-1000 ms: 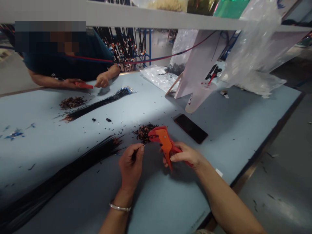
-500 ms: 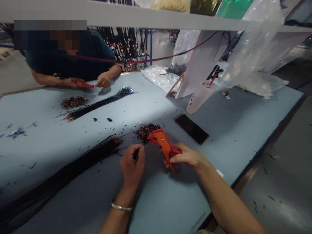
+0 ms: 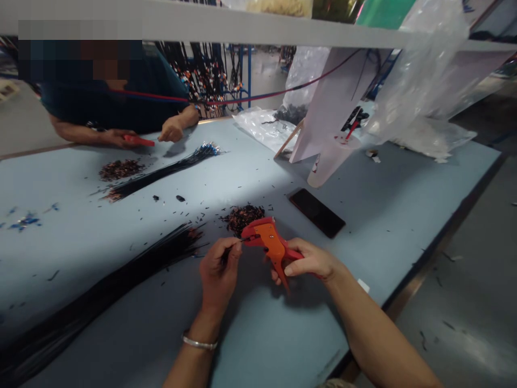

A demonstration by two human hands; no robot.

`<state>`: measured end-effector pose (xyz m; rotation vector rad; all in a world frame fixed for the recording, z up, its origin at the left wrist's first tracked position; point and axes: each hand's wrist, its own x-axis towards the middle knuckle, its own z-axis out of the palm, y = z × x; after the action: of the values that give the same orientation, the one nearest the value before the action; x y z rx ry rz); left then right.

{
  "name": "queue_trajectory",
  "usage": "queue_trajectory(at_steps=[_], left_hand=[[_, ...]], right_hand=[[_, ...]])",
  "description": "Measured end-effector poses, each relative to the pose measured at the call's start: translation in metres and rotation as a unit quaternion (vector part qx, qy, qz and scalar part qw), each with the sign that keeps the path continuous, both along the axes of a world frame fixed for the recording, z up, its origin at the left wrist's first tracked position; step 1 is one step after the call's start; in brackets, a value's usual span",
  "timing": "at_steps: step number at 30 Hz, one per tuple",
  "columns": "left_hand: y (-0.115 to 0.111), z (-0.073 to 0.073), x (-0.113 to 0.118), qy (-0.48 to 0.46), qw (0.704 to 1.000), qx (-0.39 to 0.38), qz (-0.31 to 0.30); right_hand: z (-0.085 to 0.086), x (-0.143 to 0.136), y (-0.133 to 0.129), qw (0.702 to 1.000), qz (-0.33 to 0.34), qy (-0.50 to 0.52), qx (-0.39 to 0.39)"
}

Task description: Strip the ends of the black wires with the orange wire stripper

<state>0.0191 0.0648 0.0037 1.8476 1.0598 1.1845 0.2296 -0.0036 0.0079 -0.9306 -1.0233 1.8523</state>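
My left hand is closed in a pinch on a thin black wire, whose end reaches the jaws of a red and orange wire stripper. The fingers of my right hand are wrapped round the stripper's handles. Just behind the jaws lies a pile of small black and copper-coloured scraps. To the left, a long bundle of black wires stretches toward the near left corner, its copper-coloured ends pointing at my left hand.
A dark phone lies right of the scraps. Across the table a person holds a red tool beside a second wire bundle and scrap pile. A white cup and plastic bags stand under a shelf.
The stripper in my right hand has tilted slightly, and its jaws have come down and left to the wire end. My left hand has barely moved.
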Motion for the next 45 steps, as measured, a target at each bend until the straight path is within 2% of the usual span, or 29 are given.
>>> queue_trajectory(at_steps=[6, 24, 34, 41, 45], left_hand=[[-0.001, -0.003, -0.001, -0.023, 1.000, -0.003, 0.001], [0.000, -0.003, 0.000, -0.019, 1.000, -0.002, -0.014], [0.000, 0.001, 0.000, -0.018, 0.999, -0.035, 0.010], [-0.002, 0.001, 0.001, -0.015, 0.997, -0.057, 0.039], [-0.001, 0.001, 0.001, -0.026, 0.997, -0.064, 0.035]], right_hand=[[-0.002, 0.001, -0.001, 1.000, 0.019, -0.013, 0.007], [-0.002, -0.005, 0.001, 1.000, -0.003, -0.020, 0.008], [0.000, -0.014, 0.000, 0.998, -0.026, -0.049, 0.002], [-0.001, -0.013, 0.002, 0.999, -0.010, -0.037, 0.005], [-0.001, -0.011, 0.002, 1.000, 0.002, -0.031, 0.006]])
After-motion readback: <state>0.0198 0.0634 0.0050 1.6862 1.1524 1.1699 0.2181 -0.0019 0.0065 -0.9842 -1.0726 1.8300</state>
